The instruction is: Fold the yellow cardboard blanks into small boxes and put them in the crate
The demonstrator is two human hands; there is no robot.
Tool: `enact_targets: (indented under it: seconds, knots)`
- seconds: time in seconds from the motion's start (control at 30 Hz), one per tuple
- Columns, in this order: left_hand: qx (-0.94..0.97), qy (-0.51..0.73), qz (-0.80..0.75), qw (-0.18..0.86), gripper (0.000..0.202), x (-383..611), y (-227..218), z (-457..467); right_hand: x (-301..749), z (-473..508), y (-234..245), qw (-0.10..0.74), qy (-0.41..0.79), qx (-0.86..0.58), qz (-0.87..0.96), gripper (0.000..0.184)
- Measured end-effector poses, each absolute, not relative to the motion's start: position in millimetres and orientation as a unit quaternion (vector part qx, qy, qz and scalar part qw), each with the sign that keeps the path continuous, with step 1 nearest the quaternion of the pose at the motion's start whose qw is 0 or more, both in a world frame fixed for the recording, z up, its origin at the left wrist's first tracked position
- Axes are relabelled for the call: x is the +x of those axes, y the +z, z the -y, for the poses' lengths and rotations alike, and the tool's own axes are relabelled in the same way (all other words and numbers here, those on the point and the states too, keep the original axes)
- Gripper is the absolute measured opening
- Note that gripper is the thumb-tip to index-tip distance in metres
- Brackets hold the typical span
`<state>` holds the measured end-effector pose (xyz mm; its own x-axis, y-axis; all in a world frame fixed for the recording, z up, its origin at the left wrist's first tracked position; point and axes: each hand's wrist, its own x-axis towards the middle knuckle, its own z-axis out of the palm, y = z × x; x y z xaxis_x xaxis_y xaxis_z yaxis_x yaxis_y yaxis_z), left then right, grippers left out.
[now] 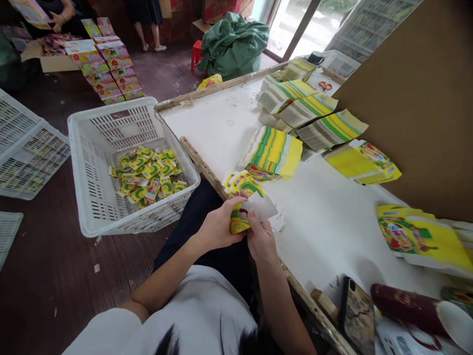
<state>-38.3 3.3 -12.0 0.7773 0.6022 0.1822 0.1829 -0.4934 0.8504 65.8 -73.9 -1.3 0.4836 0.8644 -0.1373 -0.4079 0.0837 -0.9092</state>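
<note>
Over the table's front edge, my left hand [218, 224] grips a small yellow and green cardboard box [239, 223] from its left side. My right hand [261, 239] pinches the same box from the right, thumb at a raised white flap [261, 206]. What lies inside the box is not visible. Just beyond my fingers, several flat printed cartons [242, 182] lie at the edge. Behind them a fanned stack of yellow and green cartons [271, 153] rests on the white tabletop [210, 118].
At my left a white plastic crate [83, 182] holds many small yellow boxes [151, 170]. More carton stacks [306, 111] line the table's far side. A phone [357, 315] and a dark red cylinder [406, 305] lie at the right. Two other people [146, 19] are in the background.
</note>
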Motion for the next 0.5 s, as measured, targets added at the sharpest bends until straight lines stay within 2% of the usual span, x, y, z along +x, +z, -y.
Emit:
enact_targets:
  seconds: [0.5]
  knots:
    - [0.837, 0.239, -0.230, 0.436, 0.081, -39.4, -15.1, -3.4, 63.0, 70.4, 7.6, 0.702, 0.452, -0.517, 0.190, 0.049]
